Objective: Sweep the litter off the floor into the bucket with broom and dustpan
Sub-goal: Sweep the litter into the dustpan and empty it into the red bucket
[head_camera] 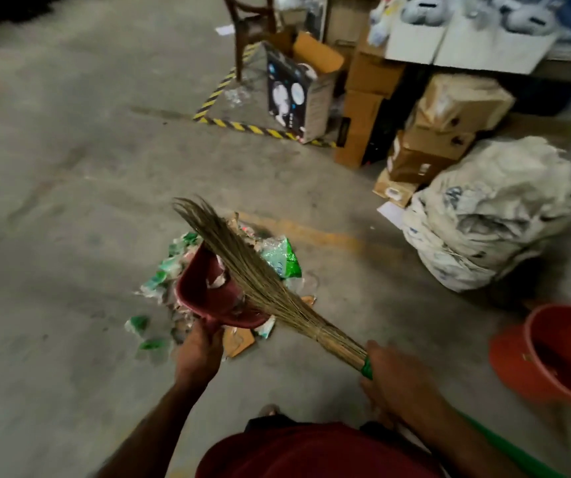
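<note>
Left hand [197, 353] grips the handle of one maroon plastic dustpan [208, 291], fingers curled round it; pan sits just ahead of the hand, tilted over the litter. Right hand [398, 377] is closed round the green plastic grip of one grass broom [253, 270]; stiff tan bristles fan forward-left from the hand, crossing over the dustpan's right edge. Pile of crumpled green-and-white plastic wrappers and brown card scraps [277, 260] lies on the rough grey concrete floor [70, 201], under and around the dustpan; a few scraps are inside the pan. One round orange plastic bucket [553, 353] sits tipped toward the camera, right of the right hand, apart from it. One lumpy white woven sack [491, 215] beyond the bucket, stacked brown cardboard boxes [442, 132] behind.
</note>
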Motion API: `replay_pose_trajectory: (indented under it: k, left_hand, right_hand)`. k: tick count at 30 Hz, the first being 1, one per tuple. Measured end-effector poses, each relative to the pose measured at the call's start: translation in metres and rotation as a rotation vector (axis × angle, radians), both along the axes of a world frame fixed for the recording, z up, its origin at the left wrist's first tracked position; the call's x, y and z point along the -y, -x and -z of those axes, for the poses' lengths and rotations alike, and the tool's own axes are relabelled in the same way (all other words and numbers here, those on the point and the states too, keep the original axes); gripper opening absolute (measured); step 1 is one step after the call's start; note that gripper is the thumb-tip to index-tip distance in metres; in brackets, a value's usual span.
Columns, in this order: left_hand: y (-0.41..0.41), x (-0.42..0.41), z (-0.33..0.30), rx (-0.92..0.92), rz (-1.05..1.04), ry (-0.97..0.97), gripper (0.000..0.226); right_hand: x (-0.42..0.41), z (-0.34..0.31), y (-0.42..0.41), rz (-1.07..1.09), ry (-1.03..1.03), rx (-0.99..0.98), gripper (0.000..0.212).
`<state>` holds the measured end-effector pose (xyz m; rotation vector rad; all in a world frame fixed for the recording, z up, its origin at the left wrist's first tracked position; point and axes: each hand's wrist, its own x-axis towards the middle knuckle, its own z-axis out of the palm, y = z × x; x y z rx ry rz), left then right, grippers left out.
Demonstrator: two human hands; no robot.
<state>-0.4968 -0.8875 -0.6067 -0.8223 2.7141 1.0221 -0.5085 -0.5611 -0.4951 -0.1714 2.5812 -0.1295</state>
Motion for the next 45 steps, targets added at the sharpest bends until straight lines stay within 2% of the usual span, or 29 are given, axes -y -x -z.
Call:
replay_pose_trajectory:
  k: [9,20,25,28,30,33,36,40,45]
  left_hand:
    - [0.067,-0.136,-0.004,-0.011,0.212,0.005,0.031]
    - [0.126,-0.399,-0.018,-0.061,0.588,-0.030,0.022]
    - [0.139,-0.518,-0.020,-0.055,0.778,-0.016,0.025]
    - [0.142,-0.577,-0.017,-0.035,0.911,-0.014,0.024]
    - [0.144,-0.613,-0.015,-0.025,0.996,-0.013,0.022]
    - [0.151,-0.661,-0.008,0.035,1.091,-0.012,0.021]
    - [0.160,-0.703,0.005,0.088,1.168,-0.034,0.017]
    - [0.177,-0.756,0.024,0.161,1.240,-0.043,0.017]
    - [0.216,-0.819,0.044,0.203,1.358,-0.017,0.031]
  right_hand:
    - [-0.135,-0.008,-0.025,0.249,-0.004,-0.046,0.036]
    - [-0.360,-0.002,-0.086,0.614,0.019,-0.129,0.048]
    - [-0.437,-0.012,-0.126,0.749,-0.006,-0.077,0.039]
    - [-0.469,-0.013,-0.145,0.861,0.000,-0.011,0.031]
    - [-0.484,-0.012,-0.154,0.912,-0.024,0.018,0.033]
    - [-0.499,-0.018,-0.161,1.006,-0.048,0.101,0.050]
    - [-0.516,-0.017,-0.159,1.107,-0.022,0.105,0.075]
    - [-0.540,-0.014,-0.138,1.237,0.035,0.155,0.059]
    - [-0.570,-0.011,-0.102,1.307,-0.005,0.224,0.052]
